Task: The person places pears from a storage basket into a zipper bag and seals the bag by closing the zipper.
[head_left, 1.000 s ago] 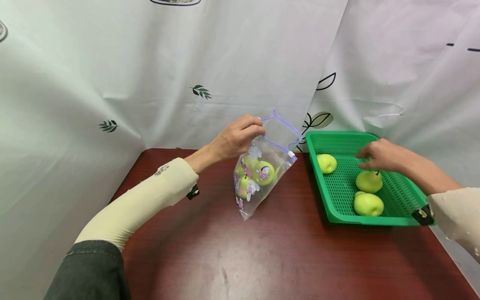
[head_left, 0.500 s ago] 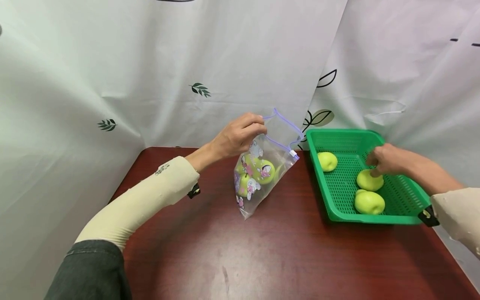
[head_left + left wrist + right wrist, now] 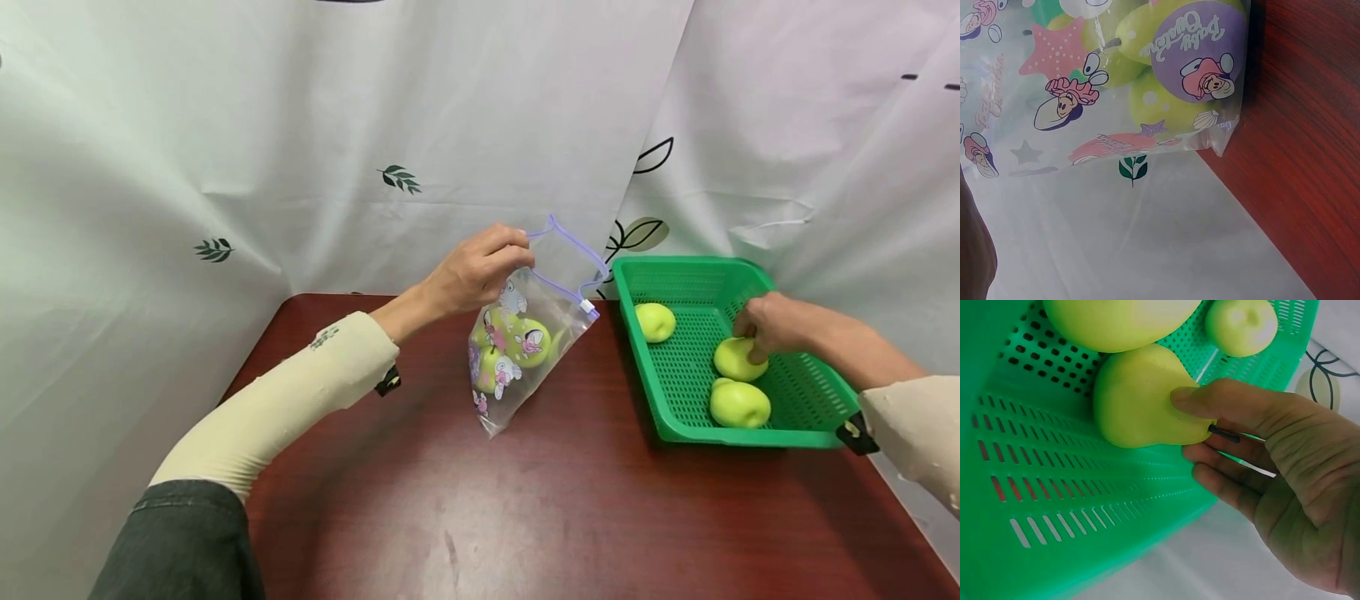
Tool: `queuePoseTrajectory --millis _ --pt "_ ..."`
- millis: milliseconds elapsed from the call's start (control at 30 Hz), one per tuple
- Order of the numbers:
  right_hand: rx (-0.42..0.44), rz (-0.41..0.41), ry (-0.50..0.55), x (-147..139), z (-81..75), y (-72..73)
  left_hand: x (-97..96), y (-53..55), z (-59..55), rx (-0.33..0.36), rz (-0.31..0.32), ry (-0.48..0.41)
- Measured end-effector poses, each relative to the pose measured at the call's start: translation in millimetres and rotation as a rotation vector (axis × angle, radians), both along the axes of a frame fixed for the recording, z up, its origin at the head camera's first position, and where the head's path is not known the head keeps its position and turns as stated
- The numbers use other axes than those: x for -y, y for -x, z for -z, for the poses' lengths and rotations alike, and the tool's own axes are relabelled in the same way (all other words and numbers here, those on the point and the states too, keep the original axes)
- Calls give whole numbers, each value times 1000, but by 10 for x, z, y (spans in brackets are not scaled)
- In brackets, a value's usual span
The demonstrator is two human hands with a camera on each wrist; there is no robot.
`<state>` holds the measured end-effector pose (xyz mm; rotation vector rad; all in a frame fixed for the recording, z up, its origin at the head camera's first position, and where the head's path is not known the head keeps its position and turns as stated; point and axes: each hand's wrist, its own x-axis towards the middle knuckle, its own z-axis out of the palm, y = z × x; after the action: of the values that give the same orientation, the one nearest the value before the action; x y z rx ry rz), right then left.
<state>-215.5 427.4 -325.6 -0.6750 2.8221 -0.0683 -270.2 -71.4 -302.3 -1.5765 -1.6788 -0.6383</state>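
My left hand (image 3: 480, 267) grips the rim of a clear zip bag (image 3: 525, 396) with a purple slider edge and printed cartoon figures. Its mouth gapes toward the right, and several green pears (image 3: 528, 343) lie inside; the left wrist view shows the printed bag (image 3: 1063, 50) close up. Over the green basket, my right hand (image 3: 780, 323) pinches a pear (image 3: 731, 360) near its stem. In the right wrist view the thumb lies on top of that pear (image 3: 1141, 400), with fingers at its far side. A second pear (image 3: 740, 406) sits right beside it.
The green plastic basket (image 3: 663, 417) stands at the table's right rear, with another pear (image 3: 655, 322) by its left wall. A dark red table (image 3: 450, 500) spreads in front. Behind hangs a pale curtain (image 3: 465, 108) with leaf prints.
My right hand has come down onto the middle pear in the basket and taken hold of its stem end. The left hand and the bag have stayed nearly still.
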Motion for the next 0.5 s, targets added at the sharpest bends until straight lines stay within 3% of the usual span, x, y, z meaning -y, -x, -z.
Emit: queuePoseTrajectory --millis 500 --pt "-13 -32 38 55 15 -44 6 -15 -2 -13 -4 -7"
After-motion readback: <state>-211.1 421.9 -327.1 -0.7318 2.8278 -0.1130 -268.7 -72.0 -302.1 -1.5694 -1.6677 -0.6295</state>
